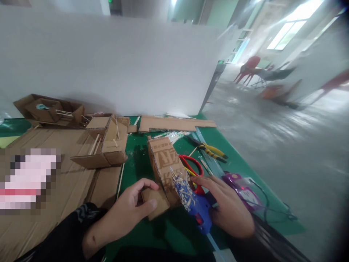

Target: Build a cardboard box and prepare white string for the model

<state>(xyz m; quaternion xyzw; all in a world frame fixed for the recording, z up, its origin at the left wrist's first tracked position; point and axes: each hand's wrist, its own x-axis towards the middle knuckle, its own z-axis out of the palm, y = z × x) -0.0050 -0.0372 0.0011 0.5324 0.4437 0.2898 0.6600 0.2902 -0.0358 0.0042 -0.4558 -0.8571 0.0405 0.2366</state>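
My left hand point(133, 205) pinches a small cardboard flap point(156, 203) between thumb and fingers, at the near end of a printed cardboard box point(167, 160). In my right hand point(227, 205) is a blue hot glue gun point(200, 211), its front crusted with pale strings of glue and its nozzle over the box. A clear glue stick point(214, 243) juts from its back end. The right fingertips reach toward the side of the box; the palm side of that hand is hidden.
Red-handled scissors point(201, 168) lie just beyond the glue gun, and yellow-black pliers point(211, 150) farther back. A purple device point(241, 189) with a cable sits at right. Cardboard constructions point(109, 140) stand left on flat cardboard point(51, 140). A white panel point(117, 65) rises behind the green table point(136, 160).
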